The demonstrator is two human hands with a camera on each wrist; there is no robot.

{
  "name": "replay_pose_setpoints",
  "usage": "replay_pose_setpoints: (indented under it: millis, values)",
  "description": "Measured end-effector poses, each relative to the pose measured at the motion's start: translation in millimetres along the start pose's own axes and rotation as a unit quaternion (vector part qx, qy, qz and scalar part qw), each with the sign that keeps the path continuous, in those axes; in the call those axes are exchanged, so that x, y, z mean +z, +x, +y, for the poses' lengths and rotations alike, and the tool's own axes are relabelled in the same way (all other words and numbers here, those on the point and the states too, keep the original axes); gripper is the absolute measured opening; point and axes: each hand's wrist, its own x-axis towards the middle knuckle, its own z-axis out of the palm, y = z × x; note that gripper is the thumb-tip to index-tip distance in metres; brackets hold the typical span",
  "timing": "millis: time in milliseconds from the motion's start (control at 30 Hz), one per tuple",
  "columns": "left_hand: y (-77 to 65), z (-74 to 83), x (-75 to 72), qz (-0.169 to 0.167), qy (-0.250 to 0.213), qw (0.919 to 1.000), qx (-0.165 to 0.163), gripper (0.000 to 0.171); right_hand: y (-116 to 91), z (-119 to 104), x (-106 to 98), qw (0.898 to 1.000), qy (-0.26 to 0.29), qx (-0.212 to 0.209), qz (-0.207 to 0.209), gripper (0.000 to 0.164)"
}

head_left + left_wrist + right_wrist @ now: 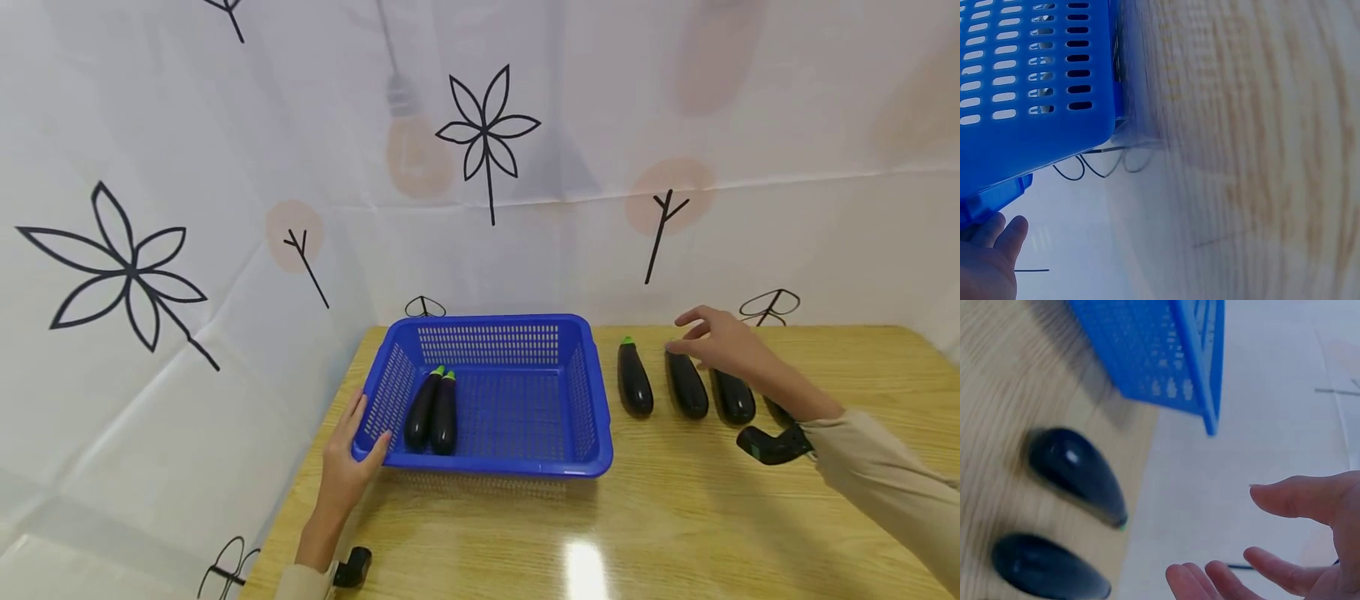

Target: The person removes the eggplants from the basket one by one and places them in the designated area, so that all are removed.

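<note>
A blue plastic basket (487,462) stands on the wooden table, with two dark eggplants (444,417) side by side in its left part. My left hand (347,458) rests against the basket's left front corner, its fingers along the side and its thumb by the front rim. In the left wrist view, fingertips (1009,237) show beside the blue rim. To the right of the basket, several eggplants (635,379) lie in a row. Over this row hovers my right hand (723,342), thumb and fingers apart and nothing between them. It partly hides the rightmost eggplants (733,400).
Behind the table (660,517) and to its left hangs a white cloth (570,258) printed with plant drawings. A black wrist device (772,446) sits on the right forearm, another (354,568) on the left.
</note>
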Motion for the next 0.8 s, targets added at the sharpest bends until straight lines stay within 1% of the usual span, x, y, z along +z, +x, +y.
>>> replay_pose_setpoints:
  millis: [167, 433, 633, 800]
  values:
    - [-0.7, -0.1, 0.8, 0.0, -0.001, 1.0, -0.002, 0.07, 2, -17, 12, 1.0, 0.018, -0.017, -0.006, 0.062]
    - [0.8, -1.0, 1.5, 0.0, -0.002, 1.0, 0.001, 0.069, 3, -43, 28, 0.998, 0.045, -0.026, -0.021, 0.06]
    - [0.4, -0.2, 1.3, 0.0, -0.002, 1.0, -0.002, 0.07, 4, -57, 39, 0.997, 0.065, -0.04, -0.031, 0.054]
    - [-0.4, 0.9, 1.4, 0.002, 0.002, 1.0, -0.005, 0.069, 5, -65, 47, 0.994, 0.086, -0.043, -0.047, 0.056]
